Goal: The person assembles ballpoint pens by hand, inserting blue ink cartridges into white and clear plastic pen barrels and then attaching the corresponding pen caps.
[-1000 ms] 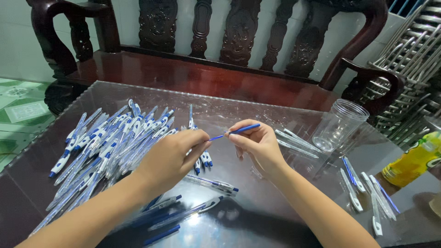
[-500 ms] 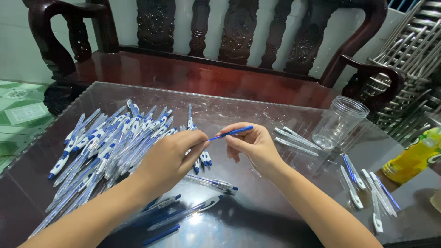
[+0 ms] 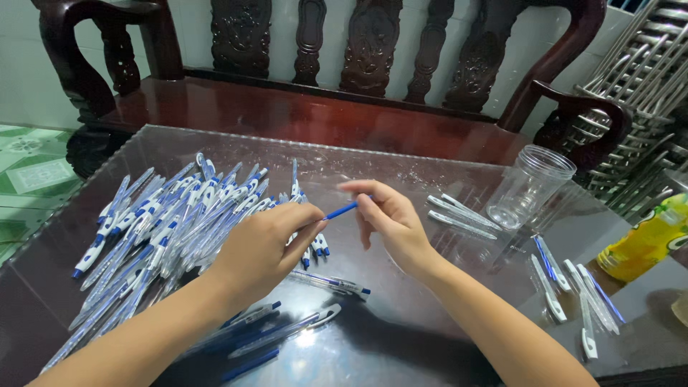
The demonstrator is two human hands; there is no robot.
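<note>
A thin blue refill sits pinched between the two hands above the glass-topped bench, a little left of the clear plastic jar. The left hand closes its thumb and fingers on the lower end; the right hand closes its fingertips on the upper end. Only the short middle stretch shows, so I cannot tell whether a pen barrel is already around either end.

The refill looks slender and springy; squeezed off-line, it could bend or flick free and roll among the parts nearby. Straight under the hands lie a few finished blue-and-white pens. Further left of the jar spreads the big heap of pens, where a dropped piece would be hard to find. Just left of the jar rest clear empty barrels. Below the jar lie loose clips and refills, and to its right a yellow bottle lies on its side near the edge, which a swinging elbow might nudge off.
</note>
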